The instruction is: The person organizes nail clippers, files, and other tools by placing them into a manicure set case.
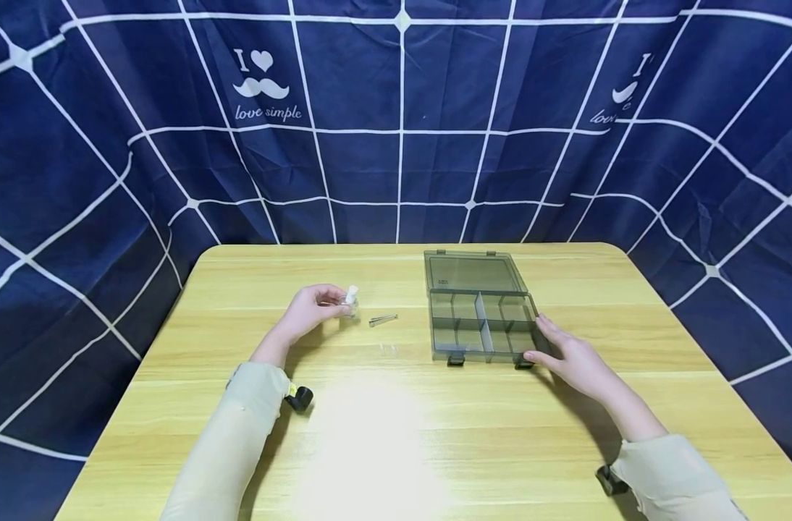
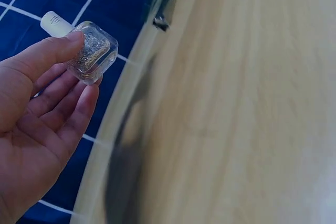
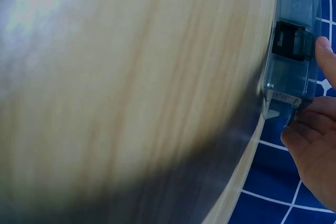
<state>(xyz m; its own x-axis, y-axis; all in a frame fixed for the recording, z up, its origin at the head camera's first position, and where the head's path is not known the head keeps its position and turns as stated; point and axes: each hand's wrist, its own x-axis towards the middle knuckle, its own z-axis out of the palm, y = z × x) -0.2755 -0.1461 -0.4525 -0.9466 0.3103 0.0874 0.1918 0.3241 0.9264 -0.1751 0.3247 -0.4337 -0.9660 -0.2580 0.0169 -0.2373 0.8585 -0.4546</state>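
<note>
My left hand (image 1: pixel 313 310) pinches a small bottle of glitter nail polish (image 2: pixel 94 53) between thumb and fingers, over the left middle of the table. The bottle is clear and square with silver glitter, and its white cap (image 2: pixel 55 23) points up and left in the left wrist view. My right hand (image 1: pixel 575 359) holds the front right corner of a grey see-through compartment box (image 1: pixel 457 354), thumb by the front latch (image 3: pixel 289 41) and fingers along the right side. The box lies with its lid (image 1: pixel 475 273) laid back and its divided compartments facing up.
A metal nail clipper (image 1: pixel 383 319) lies between the left hand and the box. Nearer me are two tiny clear pieces (image 1: pixel 388 350). The wooden table (image 1: pixel 500 427) ends at a blue curtain (image 1: pixel 435 174) with white lines.
</note>
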